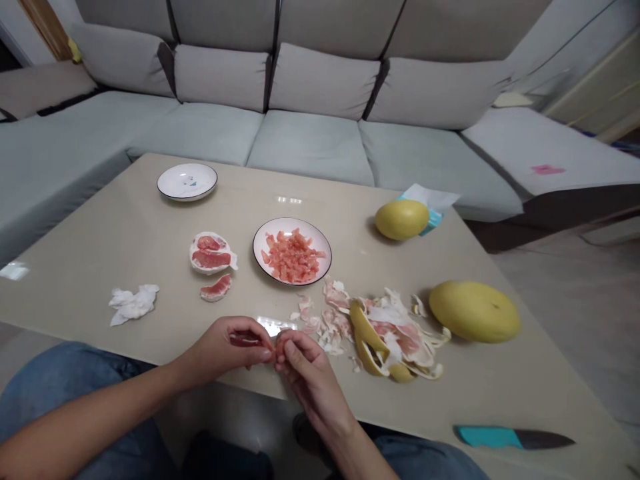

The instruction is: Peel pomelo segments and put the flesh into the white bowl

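My left hand [237, 347] and my right hand [306, 367] meet over the table's near edge, both with fingers pinched. Between their fingertips is a small reddish piece of pomelo [273, 348], mostly hidden by the fingers. Beyond them, a white plate with a dark rim [259, 257] holds a heap of pink pomelo flesh [295, 257]. Left of that plate lie a partly peeled pomelo chunk [210, 253] and a loose pomelo segment [217, 288]. A pile of yellow rind [369, 343], white pith and membrane [400, 323] spreads to the right of my hands.
Two whole yellow pomelos, one farther back [402, 220] and one nearer [474, 311], sit at the right, the farther beside a tissue pack [433, 222]. A teal-handled knife [515, 437] lies near the right front edge. At left are crumpled tissue [133, 304] and another plate [187, 182].
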